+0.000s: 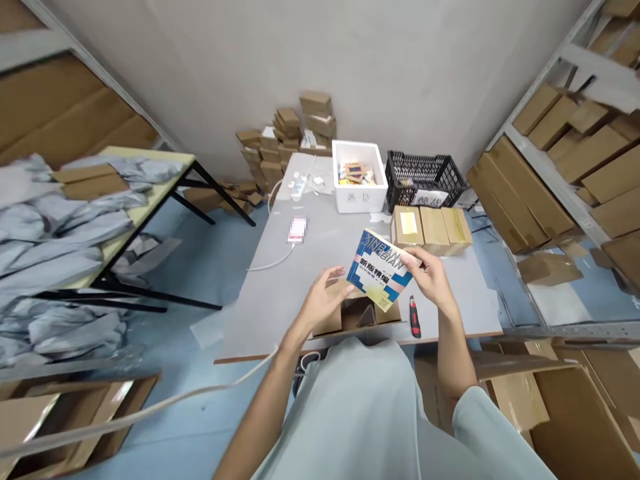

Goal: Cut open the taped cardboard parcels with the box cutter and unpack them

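Note:
A blue, white and yellow paperback book (381, 272) is held tilted above the table's front part, its printed cover facing up. My right hand (431, 277) grips it by the upper right corner, thumb on the cover. Close by the book's left corner is my left hand (324, 299), fingers and thumb apart; whether the thumb touches the book I cannot tell. Beneath the book lies an open cardboard box (357, 317) at the table's front edge, partly hidden by the book and my left hand. A red and black box cutter (415, 319) lies to its right.
On the grey table (270, 293) stand a white bin (360, 199) with small boxes, a black crate (425, 177) and closed cartons (434, 230). A phone (298, 230) lies left with a cable. A cord (150, 408) crosses the lower left. Shelves of cartons (600, 147) line the right.

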`<control>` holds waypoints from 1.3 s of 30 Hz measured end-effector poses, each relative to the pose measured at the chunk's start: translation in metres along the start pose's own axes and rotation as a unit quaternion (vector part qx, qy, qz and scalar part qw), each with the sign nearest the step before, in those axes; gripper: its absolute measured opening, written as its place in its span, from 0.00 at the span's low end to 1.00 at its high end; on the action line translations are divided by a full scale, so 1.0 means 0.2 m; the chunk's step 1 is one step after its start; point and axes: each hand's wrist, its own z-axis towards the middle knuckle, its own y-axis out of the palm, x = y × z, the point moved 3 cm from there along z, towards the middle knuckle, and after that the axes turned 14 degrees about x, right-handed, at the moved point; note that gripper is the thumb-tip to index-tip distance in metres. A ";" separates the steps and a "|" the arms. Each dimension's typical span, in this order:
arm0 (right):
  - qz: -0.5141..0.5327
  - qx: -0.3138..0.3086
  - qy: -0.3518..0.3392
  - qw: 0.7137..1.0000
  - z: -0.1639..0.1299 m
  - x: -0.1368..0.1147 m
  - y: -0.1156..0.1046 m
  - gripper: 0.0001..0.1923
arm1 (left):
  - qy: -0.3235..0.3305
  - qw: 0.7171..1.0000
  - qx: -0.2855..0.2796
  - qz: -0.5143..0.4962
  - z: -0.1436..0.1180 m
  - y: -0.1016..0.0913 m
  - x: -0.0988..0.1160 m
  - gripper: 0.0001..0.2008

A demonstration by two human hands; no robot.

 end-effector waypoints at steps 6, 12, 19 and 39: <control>0.060 0.048 -0.051 0.996 0.32 -0.11 0.09 0.23 | 0.052 0.993 0.098 -0.035 0.20 0.10 0.13 0.29; 0.094 0.024 -0.080 0.992 0.40 -0.22 0.19 0.21 | 0.056 0.967 0.242 -0.050 0.31 0.03 0.24 0.39; 0.162 0.046 0.030 0.985 0.44 -0.10 0.25 0.30 | -0.060 0.973 0.138 -0.176 0.26 -0.08 0.30 0.32; 0.185 0.055 0.102 0.976 0.16 -0.08 0.68 0.30 | 0.243 0.915 0.306 0.098 -0.10 0.00 0.81 0.07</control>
